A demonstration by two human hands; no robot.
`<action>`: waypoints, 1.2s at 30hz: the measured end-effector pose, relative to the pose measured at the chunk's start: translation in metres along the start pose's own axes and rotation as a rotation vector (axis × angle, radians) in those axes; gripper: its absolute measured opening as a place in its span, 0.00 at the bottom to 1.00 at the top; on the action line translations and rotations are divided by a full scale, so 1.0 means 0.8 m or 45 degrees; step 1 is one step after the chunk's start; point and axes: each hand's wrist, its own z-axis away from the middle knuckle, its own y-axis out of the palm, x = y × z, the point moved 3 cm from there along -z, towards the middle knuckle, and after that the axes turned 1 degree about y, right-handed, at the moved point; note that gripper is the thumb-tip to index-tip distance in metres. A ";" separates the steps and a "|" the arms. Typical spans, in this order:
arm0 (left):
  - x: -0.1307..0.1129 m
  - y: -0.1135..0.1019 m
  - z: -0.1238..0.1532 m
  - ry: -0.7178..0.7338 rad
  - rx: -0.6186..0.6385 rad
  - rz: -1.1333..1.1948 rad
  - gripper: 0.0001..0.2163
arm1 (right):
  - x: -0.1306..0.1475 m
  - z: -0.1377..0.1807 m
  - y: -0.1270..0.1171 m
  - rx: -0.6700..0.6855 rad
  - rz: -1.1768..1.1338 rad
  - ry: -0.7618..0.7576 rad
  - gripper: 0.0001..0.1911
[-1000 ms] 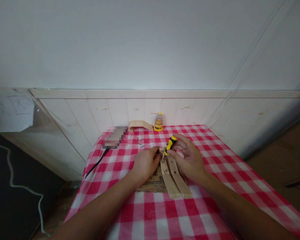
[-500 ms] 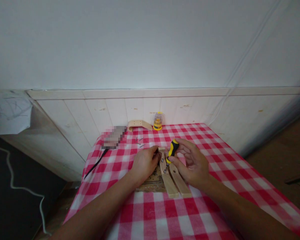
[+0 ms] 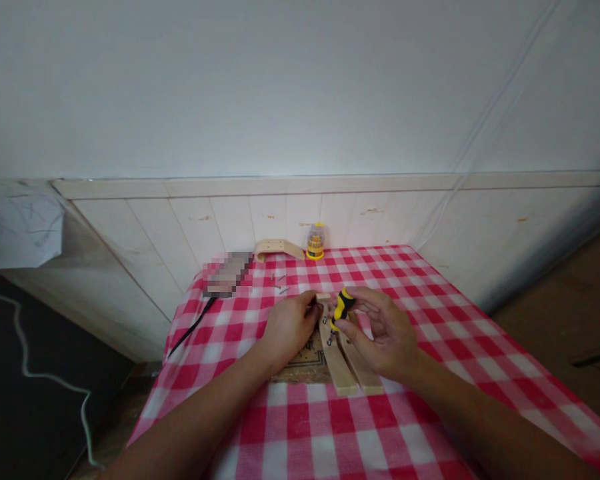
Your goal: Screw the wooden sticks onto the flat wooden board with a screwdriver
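My right hand (image 3: 387, 333) is closed around the handle of a yellow and black screwdriver (image 3: 344, 305). Its tip points down at a bolt (image 3: 330, 341) in the left of two pale wooden pieces (image 3: 341, 373). A second bolt (image 3: 325, 321) shows farther up the same piece. My left hand (image 3: 291, 327) grips the far end of that wooden piece from the left, fingertips partly hidden. Close on the right lies the other wooden piece (image 3: 363, 370), partly behind my right hand. Beneath them is a brown printed board (image 3: 305, 363).
Several loose bolts (image 3: 283, 290) lie beyond my left hand. A curved wooden piece (image 3: 280, 248) and a clear and yellow bit container (image 3: 316, 243) stand by the wall. A blurred-out flat object (image 3: 227, 275) with a black strap (image 3: 195, 325) lies left on the checked tablecloth (image 3: 290, 427).
My right hand has turned the screwdriver handle slightly, and its top has shifted left and a little lower. My left hand and the wooden pieces stay in place.
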 end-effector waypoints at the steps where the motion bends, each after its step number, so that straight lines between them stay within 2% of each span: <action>1: 0.000 0.000 0.000 -0.002 0.001 0.000 0.11 | -0.001 0.001 0.000 -0.001 0.011 -0.009 0.27; 6: 0.001 0.000 0.000 0.000 -0.001 0.006 0.11 | -0.003 0.003 0.001 0.025 0.019 0.014 0.25; 13: 0.001 0.000 0.001 0.010 -0.006 0.011 0.11 | 0.009 -0.006 0.000 0.085 -0.199 0.056 0.22; 16: 0.000 0.000 0.001 0.017 -0.006 0.012 0.11 | 0.011 -0.008 0.000 0.099 -0.200 0.068 0.21; 22: 0.001 0.000 0.000 0.014 -0.008 0.003 0.11 | 0.008 -0.006 -0.001 0.039 -0.064 -0.020 0.25; 29: 0.003 0.003 -0.001 0.004 -0.013 -0.017 0.10 | 0.004 -0.007 -0.002 0.004 -0.044 -0.077 0.27; 36: 0.004 0.003 -0.002 0.012 0.001 0.000 0.11 | 0.004 -0.005 -0.001 0.081 -0.044 -0.157 0.33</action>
